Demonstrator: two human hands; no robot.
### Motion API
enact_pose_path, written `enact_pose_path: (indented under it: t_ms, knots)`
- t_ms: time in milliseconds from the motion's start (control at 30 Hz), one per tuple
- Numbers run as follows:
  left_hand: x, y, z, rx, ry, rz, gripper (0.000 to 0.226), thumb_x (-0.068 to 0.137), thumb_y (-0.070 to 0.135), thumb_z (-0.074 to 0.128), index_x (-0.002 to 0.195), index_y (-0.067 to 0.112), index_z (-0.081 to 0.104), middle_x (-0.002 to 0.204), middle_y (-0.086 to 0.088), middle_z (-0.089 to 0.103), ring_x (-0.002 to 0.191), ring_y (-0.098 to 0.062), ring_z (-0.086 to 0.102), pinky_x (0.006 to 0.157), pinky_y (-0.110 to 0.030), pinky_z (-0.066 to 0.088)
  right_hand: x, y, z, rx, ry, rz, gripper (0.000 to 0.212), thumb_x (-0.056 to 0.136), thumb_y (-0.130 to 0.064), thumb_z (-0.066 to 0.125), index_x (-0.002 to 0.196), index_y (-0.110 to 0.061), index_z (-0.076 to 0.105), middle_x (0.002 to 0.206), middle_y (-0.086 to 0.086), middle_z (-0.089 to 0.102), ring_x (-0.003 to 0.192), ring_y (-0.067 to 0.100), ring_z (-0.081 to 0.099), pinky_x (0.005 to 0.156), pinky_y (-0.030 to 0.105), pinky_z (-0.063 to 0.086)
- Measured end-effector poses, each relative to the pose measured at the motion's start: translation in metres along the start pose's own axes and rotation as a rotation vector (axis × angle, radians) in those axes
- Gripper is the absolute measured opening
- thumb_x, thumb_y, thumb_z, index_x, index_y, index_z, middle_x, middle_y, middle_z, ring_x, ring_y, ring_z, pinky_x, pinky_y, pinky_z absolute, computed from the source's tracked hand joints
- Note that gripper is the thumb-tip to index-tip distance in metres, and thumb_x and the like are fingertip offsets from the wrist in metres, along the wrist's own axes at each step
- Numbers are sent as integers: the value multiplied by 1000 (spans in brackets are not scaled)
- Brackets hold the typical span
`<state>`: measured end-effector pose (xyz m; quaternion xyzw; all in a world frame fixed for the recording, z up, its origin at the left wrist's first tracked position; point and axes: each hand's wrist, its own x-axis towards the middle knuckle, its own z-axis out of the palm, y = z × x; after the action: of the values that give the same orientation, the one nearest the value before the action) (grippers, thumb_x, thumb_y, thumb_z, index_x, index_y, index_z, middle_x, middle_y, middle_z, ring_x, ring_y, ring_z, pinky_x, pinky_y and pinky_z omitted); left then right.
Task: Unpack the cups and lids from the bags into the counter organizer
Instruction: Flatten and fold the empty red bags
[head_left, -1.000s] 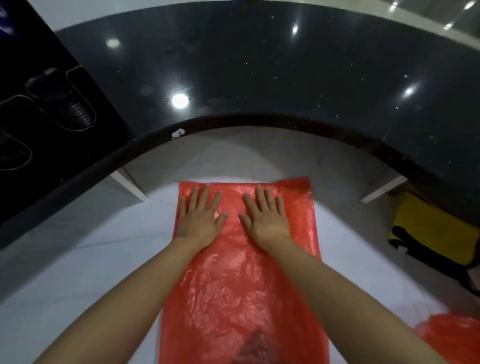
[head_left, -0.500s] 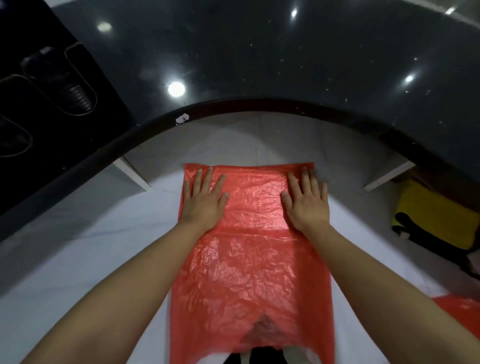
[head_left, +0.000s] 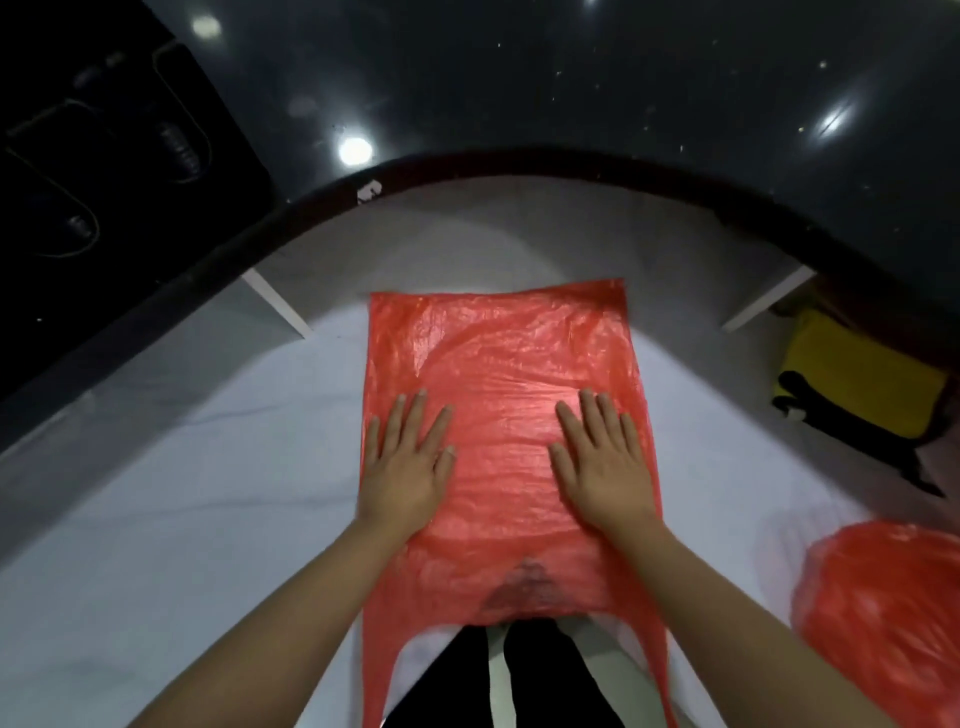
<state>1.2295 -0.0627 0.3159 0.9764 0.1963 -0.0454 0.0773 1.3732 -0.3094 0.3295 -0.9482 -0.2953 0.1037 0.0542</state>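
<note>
Head view. A flattened red plastic bag (head_left: 498, 415) lies spread on the white table (head_left: 182, 519), its sealed far edge toward the dark curved counter edge (head_left: 519, 166) and its two handle strips hanging over the near table edge, above the person's dark-clad legs (head_left: 519, 675). Both hands lie palm down on the bag, fingers straight and slightly spread, holding nothing. The left hand (head_left: 408, 467) presses the bag's left margin, its outer fingers reaching the bag's edge; the right hand (head_left: 605, 462) presses the bag's right half, just inside the right edge. The two hands are apart, with a bare, wrinkled stretch of the bag between them. A dark smudge shows through the plastic near the bag's handle end. To the right of the bag, at the near right corner of the table, sits a second red bag (head_left: 883, 613), bulging and only partly in view; its contents cannot be told. Farther right of the flat bag, beyond the table, lies a yellow and black object (head_left: 852, 379). No cups or lids are identifiable.
</note>
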Motion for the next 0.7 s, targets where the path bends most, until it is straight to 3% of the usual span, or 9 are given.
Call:
enact_pose_path:
  t_ms: [200, 333, 400, 500, 600, 700]
  knots:
    - [0, -20, 7, 25, 19, 40, 57, 105, 51, 20, 160, 38, 15, 170, 1, 4, 156, -22, 1, 124, -52, 7, -11, 48, -5, 0, -11, 72, 60, 105, -56, 17, 160, -33, 11, 169, -3, -1, 154, 14, -11, 125, 47, 1]
    - [44, -17, -22, -12, -102, 44, 59, 103, 57, 10, 159, 40, 8, 170, 0, 0, 155, -20, -10, 124, -50, -5, 23, 38, -23, 14, -37, 127, 61, 106, -52, 16, 161, -26, 12, 169, 3, -3, 154, 20, -12, 125, 49, -4]
    - [56, -8, -44, 1, -140, 51, 65, 99, 62, 6, 158, 38, 18, 169, 0, 7, 155, -21, -7, 124, -50, -6, 34, 22, -37, 17, -2, 120, 60, 106, -48, 20, 160, -22, 16, 169, 7, 0, 155, 23, -10, 125, 50, -4]
    - [36, 20, -61, -45, -110, 149, 70, 100, 64, 3, 152, 33, 38, 166, 4, 21, 155, -21, 5, 124, -52, 0, 18, -18, -43, 35, 18, -39, 60, 106, -50, 13, 160, -25, 8, 168, 4, -7, 153, 20, -20, 124, 45, -8]
    - [-13, 40, -48, -68, -103, 182, 65, 103, 58, 3, 150, 36, 43, 165, 8, 25, 155, -19, 8, 125, -49, 5, -25, -50, -23, 63, -71, -164, 63, 103, -54, 7, 160, -27, 8, 167, 0, -11, 152, 17, -22, 124, 42, -11]
    - [-55, 36, -26, -36, -108, 121, 53, 106, 48, 16, 152, 37, 41, 166, 6, 24, 155, -19, 14, 123, -50, 17, -63, -43, 2, 36, -105, -155, 62, 103, -55, 13, 160, -32, 8, 167, -4, -8, 154, 16, -13, 124, 40, -10]
